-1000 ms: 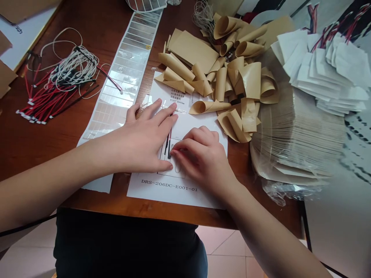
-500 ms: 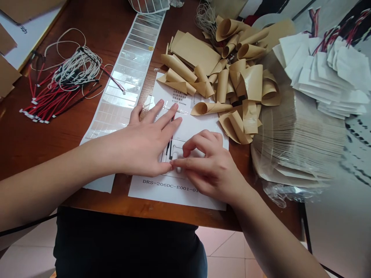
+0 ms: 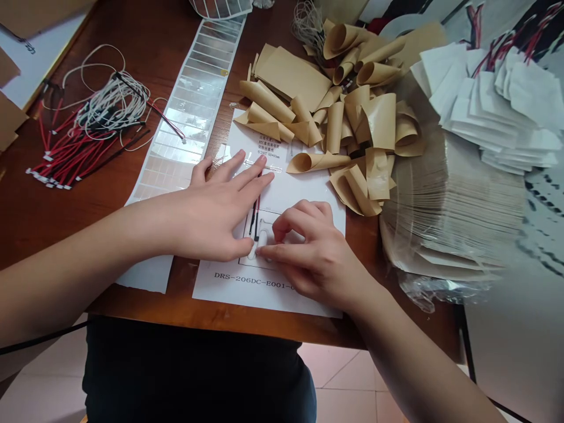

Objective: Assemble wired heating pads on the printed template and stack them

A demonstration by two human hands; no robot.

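Spread flat, pinching nothing, the left hand (image 3: 220,214) crosses the lead (image 3: 257,226), its long axis running up the sheet (image 3: 304,188); the curled right hand (image 3: 311,252), hold unclear, points just below the lead's near end.

"DRS-206DC-E001-0…" (end hidden) & "NTC" on wht paper (image 3: 302,185)

Brown wooden table (image 3: 35,217), pale tiled floor (image 3: 337,367)
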